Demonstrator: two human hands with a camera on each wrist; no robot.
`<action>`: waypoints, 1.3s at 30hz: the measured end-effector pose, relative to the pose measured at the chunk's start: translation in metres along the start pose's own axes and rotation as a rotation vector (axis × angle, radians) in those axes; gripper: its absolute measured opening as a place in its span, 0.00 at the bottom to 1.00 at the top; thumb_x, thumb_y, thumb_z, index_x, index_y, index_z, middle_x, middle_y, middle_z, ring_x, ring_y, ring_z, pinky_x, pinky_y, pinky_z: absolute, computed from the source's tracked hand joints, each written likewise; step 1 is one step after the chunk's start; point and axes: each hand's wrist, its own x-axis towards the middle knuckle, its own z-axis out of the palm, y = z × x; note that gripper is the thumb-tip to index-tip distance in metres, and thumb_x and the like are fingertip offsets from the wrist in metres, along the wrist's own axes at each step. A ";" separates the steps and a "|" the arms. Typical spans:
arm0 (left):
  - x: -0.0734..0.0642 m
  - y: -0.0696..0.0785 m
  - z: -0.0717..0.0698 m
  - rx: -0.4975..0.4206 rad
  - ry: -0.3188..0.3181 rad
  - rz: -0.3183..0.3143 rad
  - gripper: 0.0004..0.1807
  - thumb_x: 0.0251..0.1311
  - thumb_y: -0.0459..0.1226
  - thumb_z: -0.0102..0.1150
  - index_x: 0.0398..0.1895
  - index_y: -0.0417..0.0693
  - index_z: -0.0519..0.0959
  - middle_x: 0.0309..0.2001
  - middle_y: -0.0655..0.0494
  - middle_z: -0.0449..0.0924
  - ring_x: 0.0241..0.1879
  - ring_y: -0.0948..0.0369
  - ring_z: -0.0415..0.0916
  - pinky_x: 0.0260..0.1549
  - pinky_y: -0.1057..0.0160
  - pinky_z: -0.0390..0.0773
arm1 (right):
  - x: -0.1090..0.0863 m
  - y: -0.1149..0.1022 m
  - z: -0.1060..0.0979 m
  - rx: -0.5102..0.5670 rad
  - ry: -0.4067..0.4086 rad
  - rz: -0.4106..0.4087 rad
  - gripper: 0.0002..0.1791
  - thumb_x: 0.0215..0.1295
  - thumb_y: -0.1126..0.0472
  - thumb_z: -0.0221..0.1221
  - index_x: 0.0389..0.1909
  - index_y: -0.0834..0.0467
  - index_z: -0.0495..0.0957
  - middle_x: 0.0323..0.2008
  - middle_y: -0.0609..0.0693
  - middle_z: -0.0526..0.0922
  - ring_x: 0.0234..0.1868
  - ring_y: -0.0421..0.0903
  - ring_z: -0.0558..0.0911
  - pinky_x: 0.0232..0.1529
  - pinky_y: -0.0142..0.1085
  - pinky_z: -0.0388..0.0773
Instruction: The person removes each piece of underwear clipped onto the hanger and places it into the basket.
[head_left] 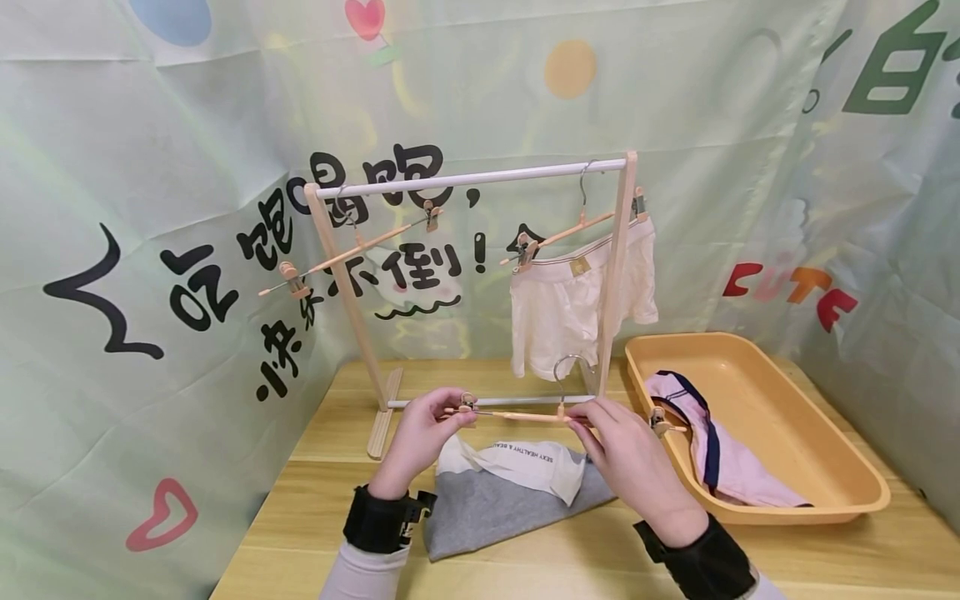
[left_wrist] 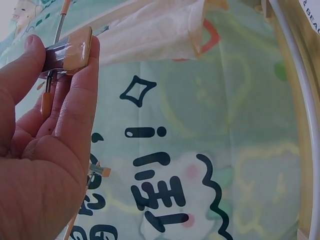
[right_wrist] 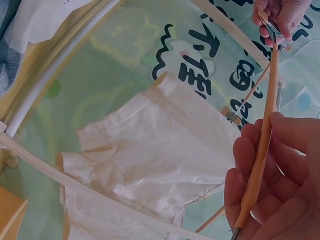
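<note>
Both hands hold a peach-coloured clip hanger (head_left: pixel 517 416) in front of the rack, its metal hook pointing up. At its left end my left hand (head_left: pixel 423 437) pinches the clip (left_wrist: pixel 67 52) between thumb and fingers. My right hand (head_left: pixel 637 458) grips the bar to the right of the hook, with the thumb on one side and curled fingers on the other (right_wrist: pixel 287 175). Beyond that hand sticks out the right clip (head_left: pixel 658 421). Below the hanger a folded grey garment (head_left: pixel 495 512) lies on the table, a white printed piece (head_left: pixel 517 468) on top.
Behind the hands stands a wooden rack with a white rail (head_left: pixel 480 177). A bare clip hanger (head_left: pixel 360 247) hangs on its left, and white shorts (head_left: pixel 558 304) hang clipped on its right. An orange tray (head_left: pixel 795 400) at the right holds a pink garment with navy trim (head_left: pixel 738 467).
</note>
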 end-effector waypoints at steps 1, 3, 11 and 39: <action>0.000 0.000 0.000 -0.001 0.002 -0.001 0.10 0.57 0.30 0.62 0.41 0.33 0.79 0.36 0.41 0.84 0.35 0.60 0.81 0.37 0.59 0.84 | 0.000 0.000 0.000 -0.004 0.000 0.000 0.08 0.60 0.61 0.62 0.41 0.53 0.80 0.37 0.46 0.82 0.37 0.40 0.78 0.32 0.41 0.80; 0.000 -0.001 0.000 -0.005 0.004 -0.002 0.11 0.57 0.31 0.62 0.41 0.32 0.79 0.37 0.40 0.84 0.35 0.60 0.81 0.37 0.59 0.84 | 0.000 0.000 0.000 -0.008 0.001 -0.001 0.08 0.60 0.60 0.62 0.41 0.53 0.80 0.37 0.46 0.82 0.37 0.40 0.78 0.32 0.41 0.80; 0.000 0.000 0.000 -0.007 0.016 0.000 0.10 0.57 0.31 0.62 0.41 0.34 0.80 0.37 0.40 0.84 0.35 0.61 0.81 0.38 0.59 0.84 | -0.001 0.000 0.001 -0.015 -0.004 -0.001 0.10 0.59 0.59 0.63 0.42 0.53 0.79 0.37 0.46 0.81 0.39 0.42 0.78 0.35 0.43 0.79; 0.006 -0.034 0.000 -0.042 0.114 0.027 0.10 0.56 0.44 0.64 0.39 0.51 0.82 0.37 0.50 0.84 0.35 0.62 0.80 0.36 0.58 0.84 | 0.000 -0.024 0.004 0.068 0.143 -0.224 0.14 0.63 0.58 0.59 0.47 0.59 0.79 0.46 0.54 0.79 0.48 0.51 0.75 0.50 0.45 0.72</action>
